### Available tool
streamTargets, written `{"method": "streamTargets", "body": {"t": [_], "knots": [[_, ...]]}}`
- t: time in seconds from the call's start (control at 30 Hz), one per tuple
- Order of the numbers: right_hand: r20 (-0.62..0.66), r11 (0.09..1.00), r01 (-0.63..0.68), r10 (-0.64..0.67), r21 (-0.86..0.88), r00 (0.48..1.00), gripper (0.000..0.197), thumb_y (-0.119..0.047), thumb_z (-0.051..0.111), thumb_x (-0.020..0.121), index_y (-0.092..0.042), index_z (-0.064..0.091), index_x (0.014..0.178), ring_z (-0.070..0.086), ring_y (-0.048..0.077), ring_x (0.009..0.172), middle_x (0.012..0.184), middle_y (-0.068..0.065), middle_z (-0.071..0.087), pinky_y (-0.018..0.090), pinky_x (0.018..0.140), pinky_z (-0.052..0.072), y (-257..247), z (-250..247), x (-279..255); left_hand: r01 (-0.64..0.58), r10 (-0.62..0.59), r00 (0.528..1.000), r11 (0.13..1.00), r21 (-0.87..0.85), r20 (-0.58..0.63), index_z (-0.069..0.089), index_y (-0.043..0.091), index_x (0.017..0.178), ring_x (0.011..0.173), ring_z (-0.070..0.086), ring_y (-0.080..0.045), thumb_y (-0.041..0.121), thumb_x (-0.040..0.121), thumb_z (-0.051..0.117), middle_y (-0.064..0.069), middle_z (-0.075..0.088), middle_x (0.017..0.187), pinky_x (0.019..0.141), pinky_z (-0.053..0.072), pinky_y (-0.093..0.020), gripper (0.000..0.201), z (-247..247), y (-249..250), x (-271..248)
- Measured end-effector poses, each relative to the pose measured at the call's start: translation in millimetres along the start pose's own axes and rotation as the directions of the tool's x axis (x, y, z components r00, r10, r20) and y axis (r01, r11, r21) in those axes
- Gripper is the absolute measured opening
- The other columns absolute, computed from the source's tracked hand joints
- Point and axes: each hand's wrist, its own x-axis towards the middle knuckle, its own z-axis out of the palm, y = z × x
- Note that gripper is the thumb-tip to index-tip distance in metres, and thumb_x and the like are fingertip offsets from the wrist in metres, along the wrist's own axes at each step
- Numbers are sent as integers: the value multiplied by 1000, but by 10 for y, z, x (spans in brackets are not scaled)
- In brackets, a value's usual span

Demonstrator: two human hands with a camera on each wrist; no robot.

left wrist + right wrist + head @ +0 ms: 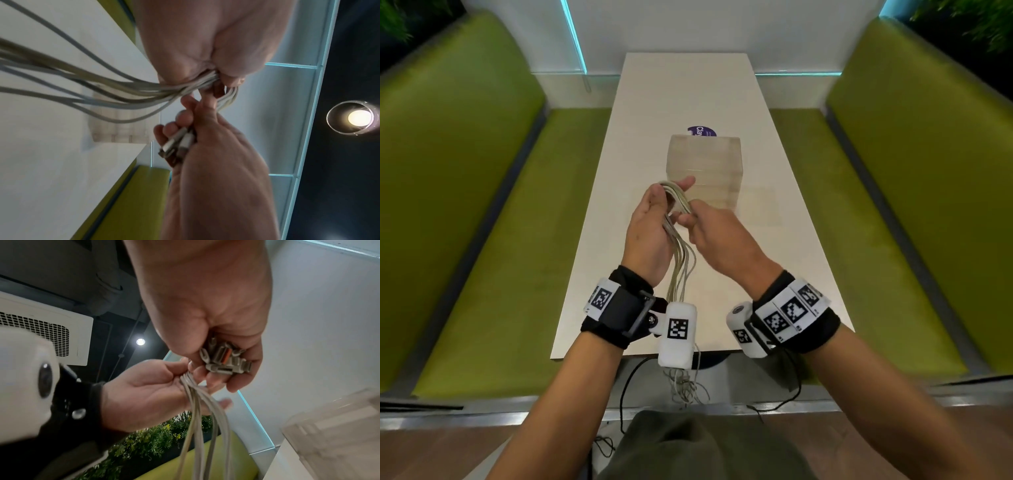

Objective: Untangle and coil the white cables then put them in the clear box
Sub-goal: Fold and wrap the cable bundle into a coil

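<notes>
Several white cables (677, 198) form one bundle held above the table between both hands. My left hand (669, 197) grips the bundle where it bends over; the left wrist view shows the cables (102, 91) squeezed in the left hand (218, 78). My right hand (688, 217) curls round the cables' plug ends (224, 360), which also show in the left wrist view as plug ends (180, 141). Loose strands hang from the hands past the table's near edge (685, 387). The clear box (705, 168) stands on the table just behind the hands, and what it holds is hard to tell.
The long white table (688, 89) runs away from me between two green benches (482, 205). A purple round sticker (702, 131) lies behind the box. Black wires (626, 387) hang below the near table edge.
</notes>
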Motion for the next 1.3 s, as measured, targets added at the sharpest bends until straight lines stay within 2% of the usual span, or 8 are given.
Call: {"method": "streamTargets", "body": {"t": [0.1, 0.2, 0.37, 0.5, 0.63, 0.8, 0.93, 1.3], "knots": [[15, 999, 35, -34, -21, 999, 20, -23, 40, 99, -10, 52, 91, 51, 20, 65, 72, -1, 56, 29, 55, 34, -43, 78, -13, 23, -23, 1000, 1000, 2, -21, 55, 14, 98, 73, 46, -19, 36, 102, 28, -6, 69, 117, 71, 43, -28, 35, 11, -17, -24], [96, 996, 76, -81, 55, 992, 18, -20, 43, 98, -9, 56, 90, 55, 23, 74, 82, 5, 61, 32, 64, 40, -44, 115, -22, 43, -41, 994, 999, 11, -106, 55, 16, 93, 75, 59, -15, 34, 103, 29, 1, 74, 90, 69, 46, -27, 33, 14, -8, -33], [186, 934, -133, 74, 331, 980, 28, -12, 46, 95, -12, 44, 122, 52, 23, 104, 114, 8, 51, 40, 94, 43, -28, 165, 4, 120, -136, 980, 986, -114, -145, 55, 16, 87, 87, 64, -20, 37, 101, 37, 1, 67, 73, 73, 52, -28, 31, 21, -21, -59], [264, 963, -61, -11, 262, 964, 35, -19, 39, 101, -13, 35, 135, 60, 22, 101, 114, 10, 63, 34, 89, 48, 46, 129, -80, 122, -116, 991, 987, 106, -60, 57, 21, 89, 81, 60, -17, 48, 99, 35, 4, 63, 76, 68, 50, -32, 36, -33, 3, -58], [364, 818, -133, -98, 560, 926, 12, -15, 40, 101, -7, 49, 97, 60, 18, 71, 73, 2, 59, 27, 72, 50, 124, 123, -182, 63, -75, 990, 992, 109, 116, 61, 21, 105, 71, 54, -12, 46, 94, 39, 7, 47, 63, 50, 42, -28, 35, -159, 75, -67], [454, 727, -207, -160, 655, 877, 23, -13, 39, 101, -13, 57, 87, 55, 19, 62, 66, 1, 50, 40, 76, 50, 145, 92, -184, 103, -122, 986, 982, 161, 112, 50, 19, 82, 65, 47, -10, 44, 88, 43, 9, 36, 52, 41, 16, -27, 27, -130, 97, -87], [444, 733, -198, -157, 651, 882, 28, -15, 34, 103, -10, 49, 80, 50, 18, 62, 66, 3, 46, 34, 73, 52, 135, 132, -193, 121, -142, 983, 978, 172, 115, 47, 15, 76, 61, 44, -12, 38, 92, 43, 7, 32, 51, 56, 40, -22, 28, -107, 104, -70], [317, 764, -137, -93, 631, 944, 27, -21, 40, 101, -16, 46, 75, 52, 18, 59, 59, -8, 51, 35, 68, 46, 207, 261, -254, 73, -101, 986, 977, 200, 132, 47, 16, 76, 62, 44, -13, 37, 96, 43, 7, 36, 53, 57, 41, -23, 28, -67, 18, -52]]}}
